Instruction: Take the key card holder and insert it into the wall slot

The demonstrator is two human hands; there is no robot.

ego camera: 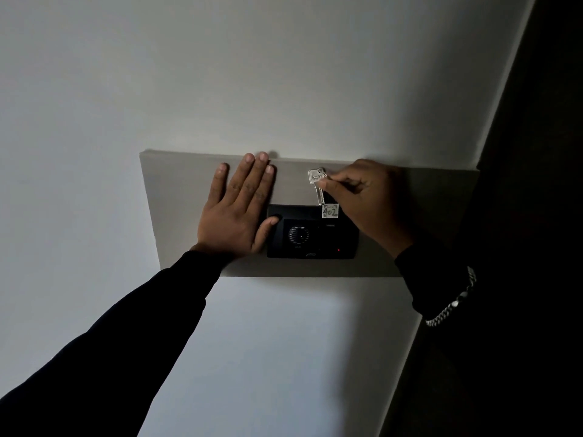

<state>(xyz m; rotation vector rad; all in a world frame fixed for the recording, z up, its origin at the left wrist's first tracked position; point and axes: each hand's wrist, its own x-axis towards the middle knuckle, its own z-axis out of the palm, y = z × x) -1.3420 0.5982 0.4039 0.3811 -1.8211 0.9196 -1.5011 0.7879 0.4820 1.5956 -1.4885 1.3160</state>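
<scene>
Dim white wall fills nearly everything in front of me, with a pale grey panel mounted flat on it and a dark door edge or frame running down the far right. Just above the top right corner of the black switch plate set in that panel hangs the key card holder, a dark piece with a white label reading 402. A silver key hangs with it, bow at the top. My right hand is pinched closed on the holder near its top, thumb and fingers drawn together. Whether the holder's lower end is already inside the slot, I cannot tell. A round grille sits in the middle of the plate and a small red light glows near its lower right. My left hand lies flat and empty on the panel, fingers spread upward, thumb resting on the plate's left edge. Both sleeves are black, and a silver chain bracelet circles my right wrist.
</scene>
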